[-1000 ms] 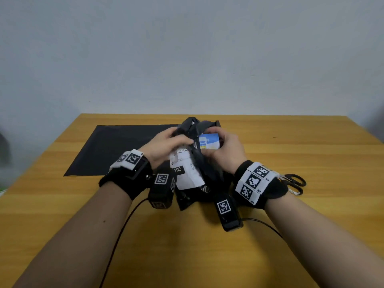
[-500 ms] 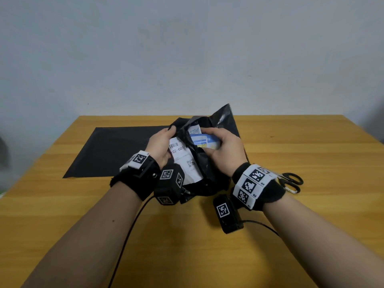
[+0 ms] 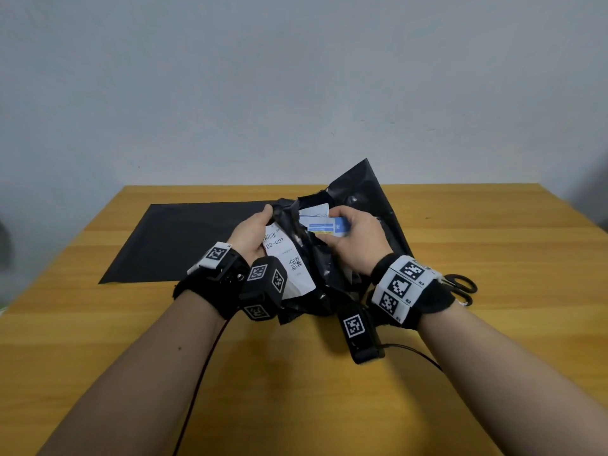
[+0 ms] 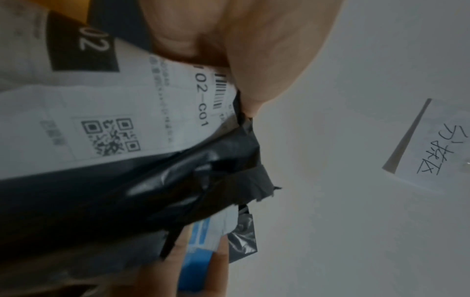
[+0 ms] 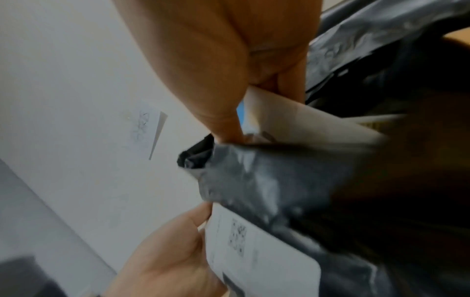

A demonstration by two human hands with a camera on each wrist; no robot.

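Observation:
Both hands hold a crumpled black plastic mailer bag (image 3: 358, 205) (image 4: 127, 193) (image 5: 279, 180) above a wooden table (image 3: 493, 245). A white shipping label (image 3: 289, 258) (image 4: 106, 120) (image 5: 254, 251) with a QR code is stuck on the bag. My left hand (image 3: 251, 233) (image 4: 254, 40) (image 5: 165, 251) grips the bag's torn edge beside the label. My right hand (image 3: 357, 238) (image 5: 229, 60) pinches a small blue and white box (image 3: 325, 225) (image 4: 195, 259) that sticks out of the bag's torn opening. The rest of the box is hidden inside the bag.
A flat black sheet (image 3: 184, 238) lies on the table at the back left. Black-handled scissors (image 3: 460, 286) lie to the right, partly hidden behind my right wrist. A white wall (image 3: 296, 77) stands behind the table, with a handwritten paper note (image 4: 432, 144).
The bag's far flap has unfolded upward and to the right. The blue and white box has come further out of the opening in my right hand. The hands have drawn slightly apart.

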